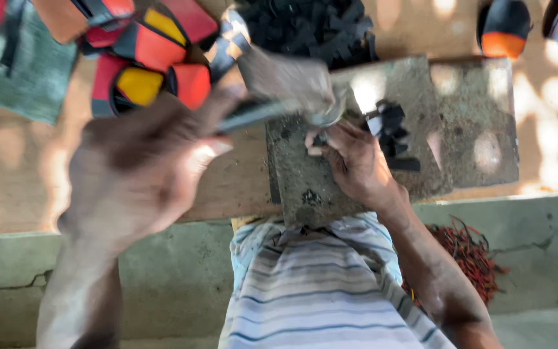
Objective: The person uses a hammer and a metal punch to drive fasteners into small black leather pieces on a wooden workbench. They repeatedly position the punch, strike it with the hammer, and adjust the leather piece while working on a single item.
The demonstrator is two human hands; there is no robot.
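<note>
A wooden counter (27,187) runs across the view, its near edge meeting a cracked concrete ledge (175,271). On the counter lies a worn, grey stone slab (460,123), pitted and stained. Below it shows the person's striped shirt (318,291). At the far left of the counter sits a heap of red, yellow and orange sandal soles (156,52), with a green cloth (30,71) beside it. Behind the slab is a pile of black strips (318,26), and a tangle of red cord (469,255) lies on the ledge by the right forearm.

The left hand (140,171) is raised near the camera and blurred; its grip is closed around the handle of a hammer (285,87), whose grey head hangs just above the slab. The right hand (356,161) rests on the slab, fingers curled down and pinching a small dark piece (321,139) against the stone; what the piece is cannot be told. A few black strap offcuts (392,129) lie on the slab, touching that hand.
</note>
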